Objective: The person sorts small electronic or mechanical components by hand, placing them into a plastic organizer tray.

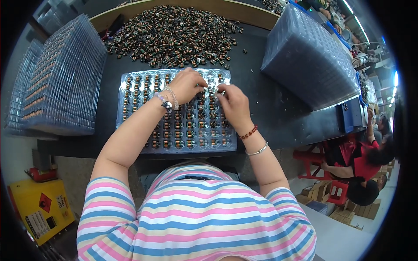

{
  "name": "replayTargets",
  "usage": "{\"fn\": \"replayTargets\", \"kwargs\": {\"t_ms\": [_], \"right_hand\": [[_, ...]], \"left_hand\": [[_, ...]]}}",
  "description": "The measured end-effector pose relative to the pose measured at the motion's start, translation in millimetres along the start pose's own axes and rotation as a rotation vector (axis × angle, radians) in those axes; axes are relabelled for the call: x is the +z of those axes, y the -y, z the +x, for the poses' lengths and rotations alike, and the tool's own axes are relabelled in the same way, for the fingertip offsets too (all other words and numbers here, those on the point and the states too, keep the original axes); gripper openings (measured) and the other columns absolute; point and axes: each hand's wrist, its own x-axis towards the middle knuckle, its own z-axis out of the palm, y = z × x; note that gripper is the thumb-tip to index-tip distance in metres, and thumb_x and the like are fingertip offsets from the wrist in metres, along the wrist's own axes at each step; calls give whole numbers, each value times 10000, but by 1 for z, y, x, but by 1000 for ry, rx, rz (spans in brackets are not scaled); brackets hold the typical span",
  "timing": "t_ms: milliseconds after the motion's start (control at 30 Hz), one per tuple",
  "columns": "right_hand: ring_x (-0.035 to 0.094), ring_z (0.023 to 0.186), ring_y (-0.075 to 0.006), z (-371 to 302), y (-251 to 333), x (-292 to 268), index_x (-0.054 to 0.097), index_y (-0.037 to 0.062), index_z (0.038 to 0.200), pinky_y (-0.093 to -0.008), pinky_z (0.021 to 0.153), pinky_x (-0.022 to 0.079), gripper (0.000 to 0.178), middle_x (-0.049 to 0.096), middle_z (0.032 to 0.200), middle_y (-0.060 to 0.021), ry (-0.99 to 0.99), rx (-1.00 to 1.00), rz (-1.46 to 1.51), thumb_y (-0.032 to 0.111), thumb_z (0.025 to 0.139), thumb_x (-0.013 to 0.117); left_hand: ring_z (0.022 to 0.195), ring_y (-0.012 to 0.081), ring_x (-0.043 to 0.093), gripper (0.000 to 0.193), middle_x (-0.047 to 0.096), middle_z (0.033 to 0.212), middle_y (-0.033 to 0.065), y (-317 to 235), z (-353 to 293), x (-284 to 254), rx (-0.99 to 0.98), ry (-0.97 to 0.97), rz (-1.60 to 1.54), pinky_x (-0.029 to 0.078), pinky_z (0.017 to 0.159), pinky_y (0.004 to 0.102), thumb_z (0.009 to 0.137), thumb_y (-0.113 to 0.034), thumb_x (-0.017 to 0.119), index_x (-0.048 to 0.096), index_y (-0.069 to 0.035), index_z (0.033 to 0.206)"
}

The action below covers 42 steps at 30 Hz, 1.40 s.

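A clear plastic tray point(174, 150) lies in front of me on the dark tabletop, its pockets set in rows. Small copper-wound coils point(166, 134) with dark ends sit in many of those pockets. Over the upper middle of the tray is my left hand point(186, 86), thumb and forefinger pinched close together. My right hand point(235, 104) reaches in from the right edge, its fingertips also pinched, a short gap from the left ones. Whatever either pinch holds is too small to make out. Toward the right, some coils lie tilted in the rows.
Behind the tray spreads a heap of loose coils point(174, 35) against a wooden ledge point(109, 18). A tall stack of filled trays point(65, 78) stands at left. Another stack of clear trays point(309, 56) rises at right. A person in red point(363, 158) sits beyond, near red stools point(337, 191).
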Motion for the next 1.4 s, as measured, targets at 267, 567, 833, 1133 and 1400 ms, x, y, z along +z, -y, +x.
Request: {"fn": "replayTargets", "kwargs": {"t_ms": [267, 567, 833, 1133, 1400], "right_hand": [[639, 790, -230, 46, -26, 23, 694, 39, 920, -325, 687, 499, 130, 667, 850, -110, -71, 173, 116, 108, 821, 643], [619, 831, -245, 52, -24, 33, 671, 61, 864, -361, 685, 489, 142, 608, 963, -66, -50, 270, -178, 191, 805, 667], [618, 800, -223, 17, 7, 16, 663, 52, 967, -332, 684, 492, 157, 639, 961, -77, 81, 132, 165, 120, 827, 643], [622, 792, -259, 12, 10, 26, 662, 64, 996, -355, 707, 499, 182, 642, 881, -93, 75, 155, 219, 108, 820, 644], [636, 735, -92, 8, -9, 22, 659, -37, 984, -201, 652, 493, 140, 676, 860, -45, -217, 528, 785, 54, 887, 616]], "left_hand": [[965, 255, 552, 102, 641, 895, 58, 11, 1, 2, 72, -36, -81, 433, 873, 376, 786, -111, 672, 672, -73, 881], [746, 161, 639, 170, 675, 814, 73, 22, 0, -2, -272, -296, -514, 489, 673, 296, 902, -176, 583, 647, -36, 974], [737, 112, 608, 157, 658, 803, 33, 27, -2, -3, -326, -231, -476, 493, 687, 264, 848, -160, 672, 632, -12, 884], [892, 261, 507, 163, 578, 827, 64, 30, -15, 12, -74, -412, 53, 416, 821, 380, 725, -200, 744, 642, -74, 744], [1060, 266, 482, 159, 559, 1006, 49, 12, -22, 11, 49, -332, 135, 394, 940, 393, 742, -202, 731, 699, -108, 866]]}}
